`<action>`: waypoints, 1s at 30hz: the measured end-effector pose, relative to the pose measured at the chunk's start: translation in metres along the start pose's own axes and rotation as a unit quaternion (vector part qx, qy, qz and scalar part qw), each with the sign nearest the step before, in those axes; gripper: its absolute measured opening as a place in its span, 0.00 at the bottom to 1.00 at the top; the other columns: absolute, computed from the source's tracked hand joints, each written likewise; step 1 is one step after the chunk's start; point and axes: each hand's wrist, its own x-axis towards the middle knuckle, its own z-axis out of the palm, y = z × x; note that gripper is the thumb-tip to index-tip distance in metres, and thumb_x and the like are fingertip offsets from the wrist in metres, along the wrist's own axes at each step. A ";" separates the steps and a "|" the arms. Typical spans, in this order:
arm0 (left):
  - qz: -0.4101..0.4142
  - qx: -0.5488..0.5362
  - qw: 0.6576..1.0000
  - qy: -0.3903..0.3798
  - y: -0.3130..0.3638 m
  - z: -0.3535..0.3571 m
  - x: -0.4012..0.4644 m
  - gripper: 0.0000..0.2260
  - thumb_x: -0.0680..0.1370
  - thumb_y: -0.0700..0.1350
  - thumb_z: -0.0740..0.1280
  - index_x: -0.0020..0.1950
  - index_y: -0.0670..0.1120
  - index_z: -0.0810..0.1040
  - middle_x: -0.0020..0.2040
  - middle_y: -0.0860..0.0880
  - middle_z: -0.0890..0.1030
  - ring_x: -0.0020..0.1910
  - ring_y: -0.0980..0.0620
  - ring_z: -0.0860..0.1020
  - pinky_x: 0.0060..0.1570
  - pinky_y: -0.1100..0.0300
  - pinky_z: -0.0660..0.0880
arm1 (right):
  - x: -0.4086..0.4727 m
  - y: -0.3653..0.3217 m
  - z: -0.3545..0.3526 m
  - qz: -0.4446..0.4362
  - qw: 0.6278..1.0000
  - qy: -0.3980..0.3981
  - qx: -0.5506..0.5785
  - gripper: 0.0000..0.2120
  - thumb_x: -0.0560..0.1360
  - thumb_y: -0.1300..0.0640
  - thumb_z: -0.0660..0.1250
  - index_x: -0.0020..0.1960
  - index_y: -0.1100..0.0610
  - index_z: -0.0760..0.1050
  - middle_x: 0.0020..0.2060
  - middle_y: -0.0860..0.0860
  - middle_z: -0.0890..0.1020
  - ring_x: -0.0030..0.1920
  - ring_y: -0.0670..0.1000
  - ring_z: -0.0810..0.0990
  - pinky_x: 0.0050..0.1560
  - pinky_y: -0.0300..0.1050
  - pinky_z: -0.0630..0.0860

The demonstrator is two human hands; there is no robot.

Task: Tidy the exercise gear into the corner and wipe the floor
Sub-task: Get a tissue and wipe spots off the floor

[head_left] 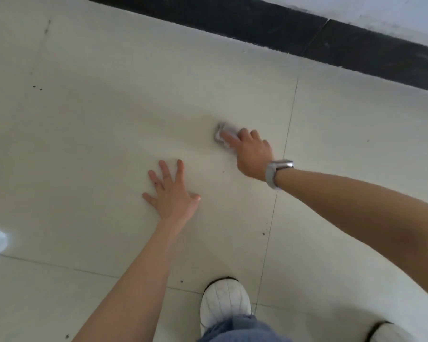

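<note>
The left hand (169, 191) lies flat on the pale tiled floor (89, 134) just below the picture's centre, fingers spread and pointing toward 12 o'clock. Toward 2 o'clock from it, well apart, the right hand (251, 151) presses a small grey-white cloth (221, 133) against the floor, fingers laid over it; how firmly they curl round it is blurred. A watch (277, 172) with a pale strap sits on that wrist. A black skirting band (307, 38) runs from 12 o'clock down to 3 o'clock, white wall above it. At 6 o'clock a white shoe (224, 304) stands on the tiles, blue trouser cloth (240, 330) over its heel. Dark specks dot the floor
</note>
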 end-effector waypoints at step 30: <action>0.548 0.286 0.780 -0.093 0.446 0.100 -0.188 0.19 0.79 0.45 0.53 0.70 0.47 0.63 0.70 0.47 0.67 0.68 0.46 0.67 0.64 0.50 0.68 | -0.433 0.346 -0.065 0.372 0.908 -0.042 0.188 0.20 0.78 0.63 0.53 0.65 0.47 0.70 0.48 0.52 0.67 0.47 0.56 0.72 0.46 0.47 0.68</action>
